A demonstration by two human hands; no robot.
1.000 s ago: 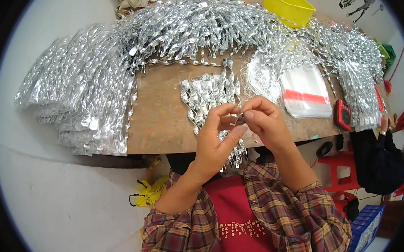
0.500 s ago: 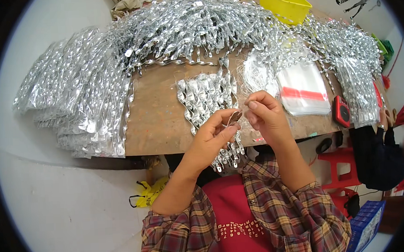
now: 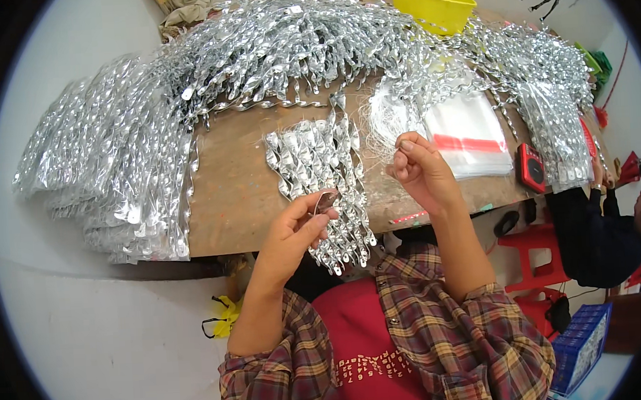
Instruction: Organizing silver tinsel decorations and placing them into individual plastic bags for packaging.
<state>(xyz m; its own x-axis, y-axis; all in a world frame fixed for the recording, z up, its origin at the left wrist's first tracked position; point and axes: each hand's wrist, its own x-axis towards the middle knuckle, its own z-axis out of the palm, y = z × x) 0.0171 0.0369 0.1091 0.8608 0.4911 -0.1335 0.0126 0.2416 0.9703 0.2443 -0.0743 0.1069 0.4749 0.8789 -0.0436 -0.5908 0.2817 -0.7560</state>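
Note:
My left hand point(image 3: 289, 233) pinches a small dark, shiny flat tab point(image 3: 326, 202) between thumb and fingers, above the near part of a bundle of twisted silver strips point(image 3: 309, 153). Those strips lie side by side on the table, their holed ends reaching over its front edge. My right hand point(image 3: 426, 169) is raised to the right of the bundle, thumb and forefinger pressed together. Whatever fine thing it may pinch is too small to make out. Just behind that hand lies a loose heap of white thread point(image 3: 389, 117).
Large piles of twisted silver strips point(image 3: 269, 50) cover the back of the brown table point(image 3: 229, 183), with bagged strips point(image 3: 108, 160) at left. Clear plastic bags point(image 3: 469, 130), a red device point(image 3: 532, 167) and a yellow bin point(image 3: 433, 6) are on the right. A person point(image 3: 598, 236) sits far right.
My hands have drawn apart: the left moved left and a little down with the dark tab, while the right stays raised on the other side. The view has shifted slightly.

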